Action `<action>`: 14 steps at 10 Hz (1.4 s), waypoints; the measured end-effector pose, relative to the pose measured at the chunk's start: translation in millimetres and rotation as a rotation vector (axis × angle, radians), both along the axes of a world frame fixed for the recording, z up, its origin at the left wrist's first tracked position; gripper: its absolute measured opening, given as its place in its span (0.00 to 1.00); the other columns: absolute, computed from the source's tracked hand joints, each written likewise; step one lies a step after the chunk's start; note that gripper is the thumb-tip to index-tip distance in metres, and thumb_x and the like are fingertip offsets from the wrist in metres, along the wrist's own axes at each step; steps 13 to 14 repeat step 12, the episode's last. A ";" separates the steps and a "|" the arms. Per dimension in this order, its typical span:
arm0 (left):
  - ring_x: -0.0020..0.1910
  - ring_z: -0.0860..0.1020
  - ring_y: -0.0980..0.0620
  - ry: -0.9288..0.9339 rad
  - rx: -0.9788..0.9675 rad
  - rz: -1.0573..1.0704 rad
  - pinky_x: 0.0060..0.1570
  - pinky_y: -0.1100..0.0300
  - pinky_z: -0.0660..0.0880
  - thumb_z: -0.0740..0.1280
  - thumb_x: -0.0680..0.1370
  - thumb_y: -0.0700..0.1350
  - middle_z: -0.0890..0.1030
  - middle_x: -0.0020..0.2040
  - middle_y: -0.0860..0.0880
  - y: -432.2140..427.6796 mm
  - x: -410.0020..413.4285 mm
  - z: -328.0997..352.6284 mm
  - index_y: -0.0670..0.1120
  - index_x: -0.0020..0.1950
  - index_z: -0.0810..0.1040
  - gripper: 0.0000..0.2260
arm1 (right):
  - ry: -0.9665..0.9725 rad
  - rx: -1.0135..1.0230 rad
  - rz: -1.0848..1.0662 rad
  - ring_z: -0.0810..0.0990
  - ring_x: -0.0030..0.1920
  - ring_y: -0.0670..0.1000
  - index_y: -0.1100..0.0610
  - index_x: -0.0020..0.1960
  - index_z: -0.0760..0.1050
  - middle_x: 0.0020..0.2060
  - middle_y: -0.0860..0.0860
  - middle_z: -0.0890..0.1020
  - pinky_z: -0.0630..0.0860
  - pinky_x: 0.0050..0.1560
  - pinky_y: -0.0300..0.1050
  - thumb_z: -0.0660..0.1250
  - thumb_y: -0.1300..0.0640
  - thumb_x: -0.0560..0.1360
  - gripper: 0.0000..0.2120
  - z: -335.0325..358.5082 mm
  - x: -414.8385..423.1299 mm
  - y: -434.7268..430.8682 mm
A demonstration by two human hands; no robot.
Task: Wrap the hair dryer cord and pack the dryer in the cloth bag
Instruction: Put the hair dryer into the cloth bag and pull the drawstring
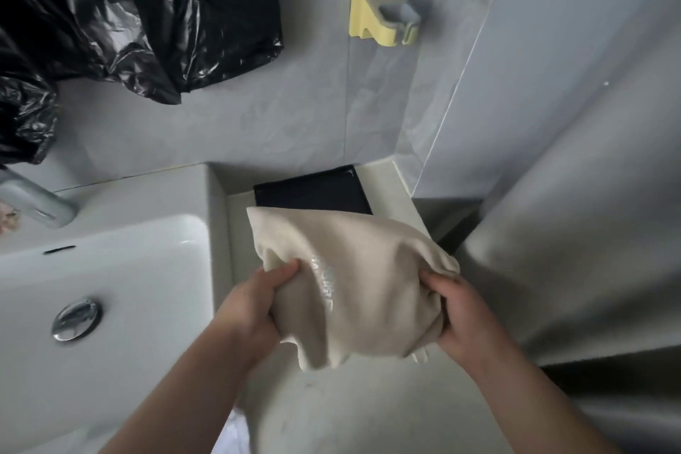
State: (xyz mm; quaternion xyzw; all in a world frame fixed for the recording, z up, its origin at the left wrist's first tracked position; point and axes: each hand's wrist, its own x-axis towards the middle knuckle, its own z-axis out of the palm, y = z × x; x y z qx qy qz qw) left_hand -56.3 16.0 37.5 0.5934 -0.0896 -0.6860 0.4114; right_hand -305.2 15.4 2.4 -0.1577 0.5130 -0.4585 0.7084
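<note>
Fingers of the left hand (258, 302) curl into the cloth bag's (361, 280) left edge, and the right hand (460, 313) clutches its bunched right corner. The bag spans mid-frame between both hands, above the counter (350, 409), with its long axis running upper left to lower right. No dryer shows, though the bulge suggests it is inside.

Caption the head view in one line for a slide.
The left hand and right hand grip a beige cloth bag above the counter beside a white sink, a flat black object behind it.
</note>
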 end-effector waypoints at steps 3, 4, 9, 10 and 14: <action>0.47 0.84 0.42 0.018 0.150 0.128 0.45 0.47 0.80 0.71 0.77 0.44 0.85 0.50 0.39 -94.8 1.0 -57.0 0.38 0.60 0.80 0.14 | 0.131 0.057 0.116 0.85 0.52 0.55 0.60 0.60 0.79 0.52 0.58 0.86 0.79 0.48 0.47 0.66 0.60 0.77 0.13 -41.3 9.8 -133.5; 0.50 0.83 0.41 0.033 0.173 0.154 0.49 0.45 0.79 0.71 0.77 0.44 0.84 0.52 0.39 -119.0 11.1 -77.0 0.38 0.61 0.79 0.15 | 0.165 0.090 0.187 0.85 0.50 0.55 0.59 0.60 0.80 0.51 0.57 0.86 0.80 0.49 0.48 0.66 0.59 0.77 0.13 -55.9 22.8 -166.9; 0.45 0.83 0.44 -0.063 0.253 0.152 0.39 0.50 0.78 0.72 0.76 0.45 0.85 0.48 0.43 -195.6 49.5 -118.8 0.43 0.56 0.82 0.10 | 0.267 0.045 0.304 0.83 0.55 0.58 0.54 0.58 0.76 0.54 0.58 0.84 0.79 0.56 0.56 0.71 0.62 0.74 0.14 -97.9 64.3 -256.0; 0.46 0.82 0.44 -0.111 0.209 0.177 0.42 0.50 0.77 0.71 0.77 0.45 0.85 0.50 0.44 -192.9 50.4 -115.4 0.43 0.55 0.81 0.09 | 0.275 -0.006 0.314 0.83 0.55 0.59 0.54 0.55 0.77 0.55 0.59 0.84 0.78 0.59 0.59 0.71 0.62 0.74 0.11 -91.6 61.4 -253.6; 0.40 0.82 0.44 -0.408 0.046 0.147 0.39 0.54 0.78 0.72 0.72 0.46 0.83 0.48 0.41 -171.7 51.3 -93.6 0.39 0.59 0.80 0.18 | 0.731 -0.187 0.529 0.83 0.54 0.50 0.49 0.60 0.77 0.53 0.47 0.84 0.77 0.61 0.55 0.70 0.45 0.65 0.24 -57.9 49.7 -237.8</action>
